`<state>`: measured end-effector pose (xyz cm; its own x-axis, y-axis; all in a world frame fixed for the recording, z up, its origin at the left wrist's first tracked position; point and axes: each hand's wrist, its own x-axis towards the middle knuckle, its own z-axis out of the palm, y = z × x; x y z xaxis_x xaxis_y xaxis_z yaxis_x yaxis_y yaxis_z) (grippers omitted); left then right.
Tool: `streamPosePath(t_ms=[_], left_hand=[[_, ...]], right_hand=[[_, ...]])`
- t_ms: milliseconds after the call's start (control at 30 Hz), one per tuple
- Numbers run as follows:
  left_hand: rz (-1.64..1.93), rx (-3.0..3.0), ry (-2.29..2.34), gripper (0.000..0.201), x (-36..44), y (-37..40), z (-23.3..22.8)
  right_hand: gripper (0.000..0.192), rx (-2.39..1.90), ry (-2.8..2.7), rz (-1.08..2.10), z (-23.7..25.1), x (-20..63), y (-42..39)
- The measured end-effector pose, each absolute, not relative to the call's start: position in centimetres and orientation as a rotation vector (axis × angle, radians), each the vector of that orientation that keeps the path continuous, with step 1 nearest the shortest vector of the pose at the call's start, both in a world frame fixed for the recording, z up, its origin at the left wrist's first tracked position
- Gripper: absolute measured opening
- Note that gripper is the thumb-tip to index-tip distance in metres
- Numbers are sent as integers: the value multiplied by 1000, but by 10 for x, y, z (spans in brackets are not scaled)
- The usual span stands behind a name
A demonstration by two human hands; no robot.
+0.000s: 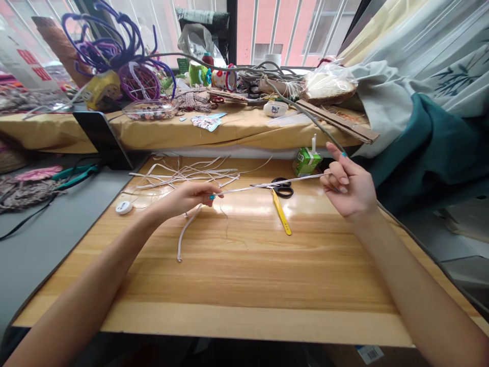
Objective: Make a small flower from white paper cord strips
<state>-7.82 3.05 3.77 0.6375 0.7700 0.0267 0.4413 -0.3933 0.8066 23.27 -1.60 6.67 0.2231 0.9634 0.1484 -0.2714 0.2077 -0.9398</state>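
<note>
A white cord (263, 185) is stretched nearly level between my two hands above the wooden table. My left hand (198, 195) pinches it at one side, and a loose tail hangs from there down to a small knot near the tabletop. At the other side my right hand (347, 186) has its fingers curled round the cord, with the index finger raised. Under the stretched cord lie black-handled scissors (283, 188) and yellow tweezers (281, 213). Behind my left hand is a loose heap of white cords (183, 173).
On the wooden table (214, 275) stand a green drink carton (306, 162) with a straw and a small white round container (124, 207). A dark tablet-like panel (102, 140) leans at the left. Craft supplies crowd the cloth-covered sill (244, 127). A teal curtain (424, 153) hangs at the right.
</note>
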Motion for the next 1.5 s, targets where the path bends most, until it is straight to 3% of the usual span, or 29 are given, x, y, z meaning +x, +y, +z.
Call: streamPosePath(t_ms=[167, 300, 400, 533, 633, 1033, 1200, 1367, 1500], left_hand=[[775, 1879, 1033, 13, -88, 33, 49], [957, 1792, 1133, 14, -97, 42, 47], [890, 1816, 1183, 16, -96, 43, 44], [671, 1918, 1158, 18, -88, 41, 39], [534, 2077, 1172, 23, -84, 40, 32], [328, 2553, 1291, 26, -78, 38, 15], [330, 2815, 1209, 27, -78, 37, 14], [511, 2906, 1152, 29, -75, 32, 24], [265, 2675, 882, 25, -75, 23, 39]], right_hand=[[22, -892, -1225, 1403, 72, 247, -30], [42, -1012, -1560, 1849, 62, 247, -30], [39, -1135, -1640, 1453, 43, 234, -17], [24, -1455, -1944, 538, 15, 220, -2], [31, -1571, -2014, 273, 6, 219, 2], [35, -1763, -2171, 197, 10, 226, 12], [29, -1802, -2122, -93, 14, 230, 8], [46, -1630, -2296, -55, -3, 232, 20], [53, -1687, -2333, 37, -12, 234, 26]])
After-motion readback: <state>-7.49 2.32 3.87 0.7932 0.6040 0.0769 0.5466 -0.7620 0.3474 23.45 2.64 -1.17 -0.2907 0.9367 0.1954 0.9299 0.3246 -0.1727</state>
